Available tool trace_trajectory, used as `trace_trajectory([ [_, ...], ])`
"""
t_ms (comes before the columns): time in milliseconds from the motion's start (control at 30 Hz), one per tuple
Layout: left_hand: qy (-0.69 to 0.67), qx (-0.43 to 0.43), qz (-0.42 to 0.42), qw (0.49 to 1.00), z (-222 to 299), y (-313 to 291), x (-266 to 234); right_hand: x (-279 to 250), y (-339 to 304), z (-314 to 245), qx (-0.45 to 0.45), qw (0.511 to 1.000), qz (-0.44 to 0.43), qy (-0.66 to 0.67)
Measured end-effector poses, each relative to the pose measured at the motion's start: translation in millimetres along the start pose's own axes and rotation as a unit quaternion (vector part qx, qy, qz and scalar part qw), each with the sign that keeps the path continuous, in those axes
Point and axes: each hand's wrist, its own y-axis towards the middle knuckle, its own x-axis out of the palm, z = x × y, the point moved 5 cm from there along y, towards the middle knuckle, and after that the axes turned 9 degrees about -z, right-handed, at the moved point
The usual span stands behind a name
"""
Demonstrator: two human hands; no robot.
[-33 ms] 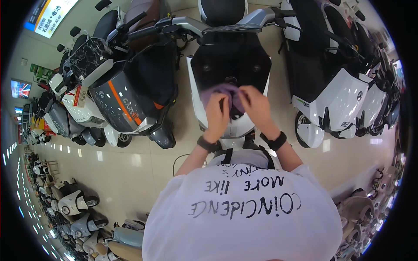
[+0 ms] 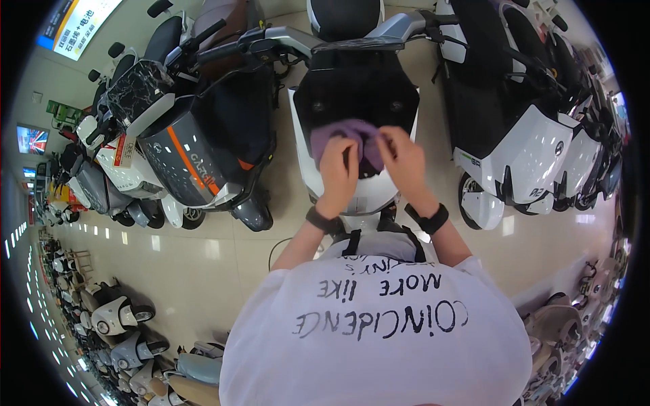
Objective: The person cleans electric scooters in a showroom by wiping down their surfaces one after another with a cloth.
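A bunched purple cloth point(image 2: 344, 130) is held in front of the white and black scooter point(image 2: 359, 84) that faces me. My left hand point(image 2: 338, 169) is closed on the cloth's near left part, thumb and fingers pinched together. Opposite it, my right hand point(image 2: 404, 161) pinches the cloth's right side; its fingertips are slightly blurred. The cloth covers the lower part of the scooter's black front panel, and I cannot tell whether it touches the panel. Both wrists carry black bands.
A grey scooter with an orange stripe point(image 2: 183, 159) stands close on the left. Another white and black scooter point(image 2: 525, 155) is on the right. More scooters point(image 2: 122, 317) line the hall behind me. A thin dark cable point(image 2: 272, 252) lies on the tiled floor near my left elbow.
The purple cloth is spread a little higher and wider between my hands. My right hand has shifted slightly right; my left hand has barely moved.
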Motion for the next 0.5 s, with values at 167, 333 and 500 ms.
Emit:
trace_trajectory([
  [167,0.109,0.13,-0.023,0.985,32,54,21,-23,11,5,0.027,0.995,0.093,0.007],
  [333,0.116,0.022,-0.082,0.99,-6,11,49,15,-12,43,0.026,0.986,-0.014,-0.167],
  [500,0.088,-0.054,-0.134,0.986,-26,-14,53,28,-33,58,0.049,0.982,-0.105,-0.151],
])
